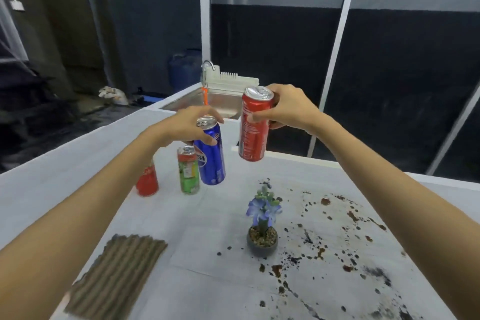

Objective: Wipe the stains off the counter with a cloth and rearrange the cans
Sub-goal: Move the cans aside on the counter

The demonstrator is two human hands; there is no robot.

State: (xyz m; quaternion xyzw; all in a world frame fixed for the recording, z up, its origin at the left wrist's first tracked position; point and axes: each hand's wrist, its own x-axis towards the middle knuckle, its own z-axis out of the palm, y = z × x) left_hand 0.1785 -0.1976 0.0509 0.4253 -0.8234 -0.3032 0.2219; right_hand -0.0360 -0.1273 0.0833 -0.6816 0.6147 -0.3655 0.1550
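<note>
Both hands are wrapped round cans: the left hand (pixel 191 125) grips the blue can (pixel 210 157) from above, the right hand (pixel 291 106) lifts the tall red can (pixel 253 128), seemingly clearing them from the stains (pixel 335 236); the cloth (pixel 119 273) lies unused on the counter (pixel 65 189).

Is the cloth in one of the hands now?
No, the cloth lies flat on the counter; the left hand holds the blue can and the right hand the red can.
</note>
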